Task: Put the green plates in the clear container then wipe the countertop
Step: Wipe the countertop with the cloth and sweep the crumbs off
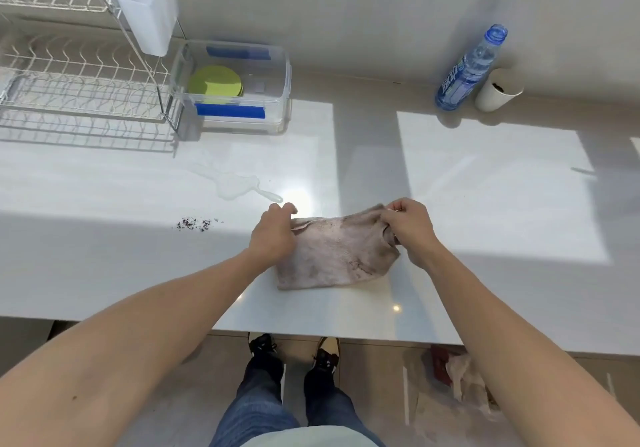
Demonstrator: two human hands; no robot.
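The green plates (215,80) lie stacked inside the clear container (281,83) with blue clips, at the back left of the white countertop (485,183). A stained beige cloth (337,254) lies flat near the front edge. My left hand (273,235) pinches its upper left corner and my right hand (410,228) grips its upper right corner. A puddle of spilled water (235,185) and a patch of dark crumbs (195,224) sit on the counter to the left of the cloth.
A white wire dish rack (79,83) stands at the far left, with a white holder (149,3) hanging on it. An open blue water bottle (467,70) and a white paper cup (498,90) stand at the back right. Below are the floor and my shoes.
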